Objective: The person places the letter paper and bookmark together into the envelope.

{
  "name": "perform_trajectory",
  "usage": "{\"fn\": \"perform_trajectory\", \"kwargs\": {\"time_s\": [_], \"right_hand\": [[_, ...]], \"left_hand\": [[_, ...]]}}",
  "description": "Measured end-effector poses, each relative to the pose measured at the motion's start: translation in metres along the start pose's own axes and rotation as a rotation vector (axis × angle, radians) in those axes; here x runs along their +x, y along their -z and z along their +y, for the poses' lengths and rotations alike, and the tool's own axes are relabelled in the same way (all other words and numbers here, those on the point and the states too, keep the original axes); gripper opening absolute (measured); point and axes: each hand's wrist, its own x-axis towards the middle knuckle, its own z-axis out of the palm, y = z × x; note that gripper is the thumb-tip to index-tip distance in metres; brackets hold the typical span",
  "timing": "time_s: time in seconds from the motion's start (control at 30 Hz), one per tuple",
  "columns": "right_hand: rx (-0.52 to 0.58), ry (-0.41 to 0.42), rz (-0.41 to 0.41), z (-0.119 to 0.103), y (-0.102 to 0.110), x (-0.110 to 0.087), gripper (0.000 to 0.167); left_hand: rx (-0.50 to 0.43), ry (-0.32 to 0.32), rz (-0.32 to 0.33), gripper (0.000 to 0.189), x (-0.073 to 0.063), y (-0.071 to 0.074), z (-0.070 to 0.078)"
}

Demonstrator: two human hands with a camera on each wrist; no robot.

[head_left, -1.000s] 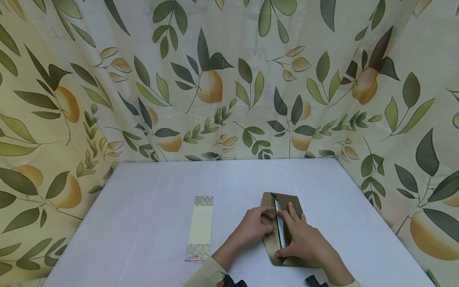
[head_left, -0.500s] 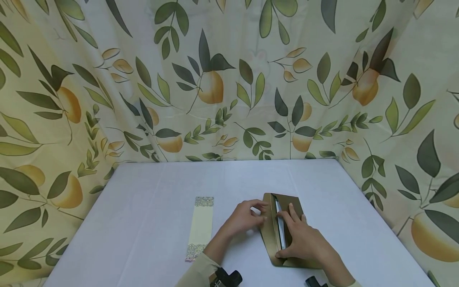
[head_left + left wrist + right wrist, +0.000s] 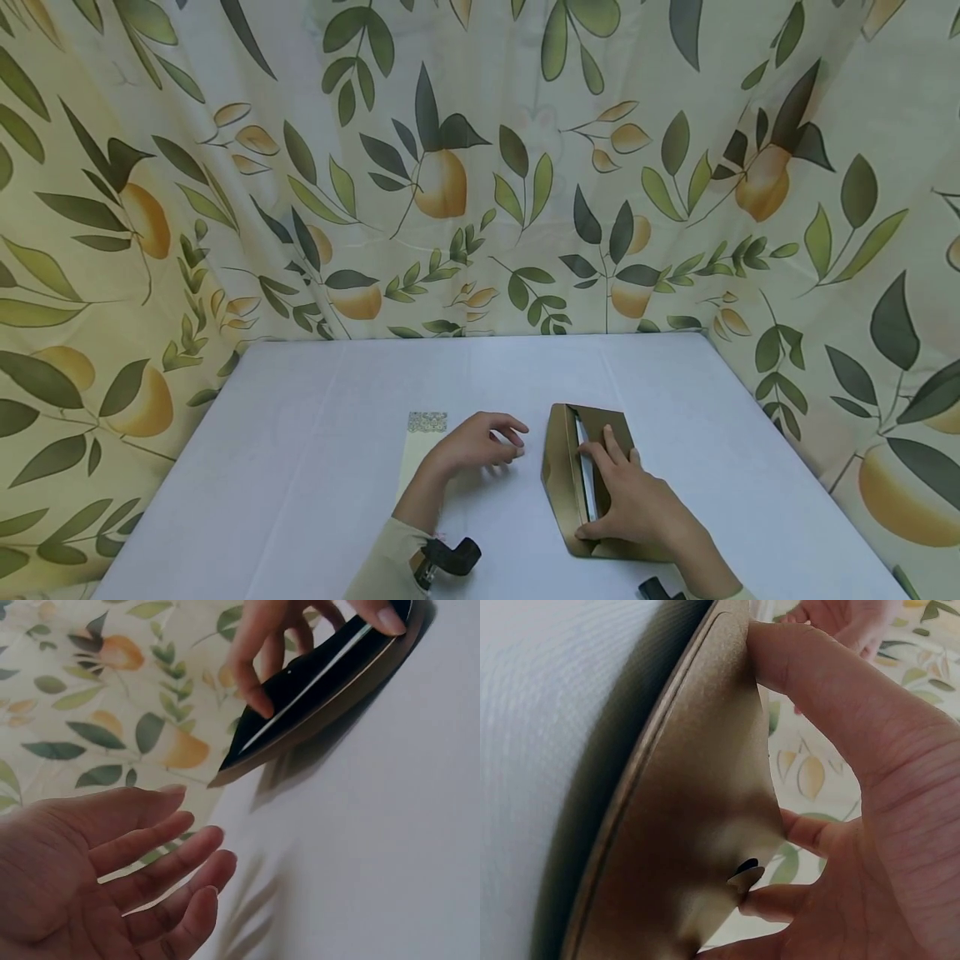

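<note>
A gold-brown envelope (image 3: 559,475) lies right of centre on the table, its flap folded out to the left. Its mouth bulges apart, and a white strip shows along the gap. My right hand (image 3: 637,497) grips the envelope, with thumb and forefinger spread along the mouth; in the right wrist view the thumb (image 3: 817,682) bends at the edge of the brown paper (image 3: 682,772). Left of the envelope, my left hand (image 3: 480,440) hovers with loosely bent fingers and nothing in them. Under that arm lies a pale strip of card (image 3: 427,422) with patterned ends, mostly covered.
A white cloth covers the table (image 3: 300,450). Behind and at both sides hangs a curtain (image 3: 510,208) printed with leaves and fruit. Black wrist cameras (image 3: 453,557) sit at both sleeves.
My left hand has come away from the envelope's flap and moved left, over the patterned strip. The flap spreads a little further left. My right hand stays where it was.
</note>
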Motion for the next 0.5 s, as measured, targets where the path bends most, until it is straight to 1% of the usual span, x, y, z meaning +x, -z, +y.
{"fn": "perform_trajectory", "kwargs": {"time_s": [0.13,0.3,0.5], "right_hand": [[0.0,0.006,0.003,0.0,0.0,-0.001,0.118],[0.014,0.02,0.001,0.001,0.0,-0.002,0.116],[0.019,0.026,0.0,0.001,0.001,-0.002,0.116]], "left_hand": [[-0.001,0.019,-0.006,0.03,-0.004,0.012,-0.004],[0.007,0.026,-0.017,0.03,-0.01,0.026,-0.01],[-0.003,0.047,0.041,0.032,-0.019,0.049,-0.021]]}}
